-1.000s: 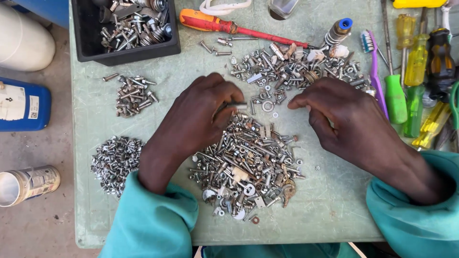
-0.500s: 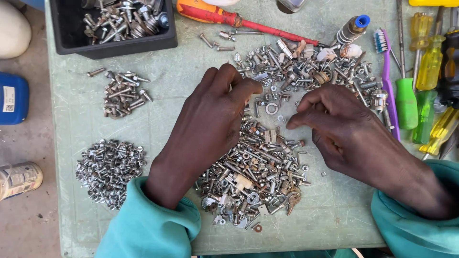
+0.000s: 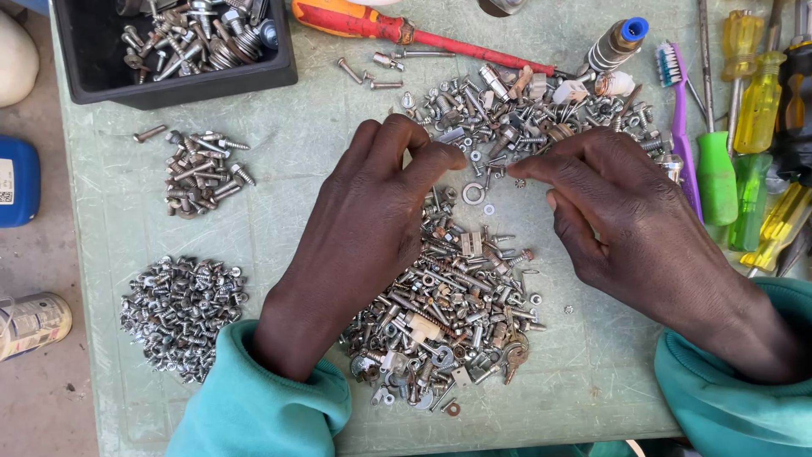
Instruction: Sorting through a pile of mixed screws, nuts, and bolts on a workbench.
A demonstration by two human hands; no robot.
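My left hand (image 3: 368, 216) and right hand (image 3: 613, 216) rest palm-down on a green table (image 3: 279, 211), fingers curled narrow, pinching at small washers (image 3: 474, 193) just above the big pile of mixed screws (image 3: 448, 309); what they grip I cannot tell.

1. Mixed pile of screws, bolts and washers (image 3: 452, 300): silvery, some rusty, heaped loosely on the bench between both wrists.
2. Upper fastener pile (image 3: 533, 110): scattered just beyond the fingertips.
3. Flat washer (image 3: 473, 194): lying alone between the piles.
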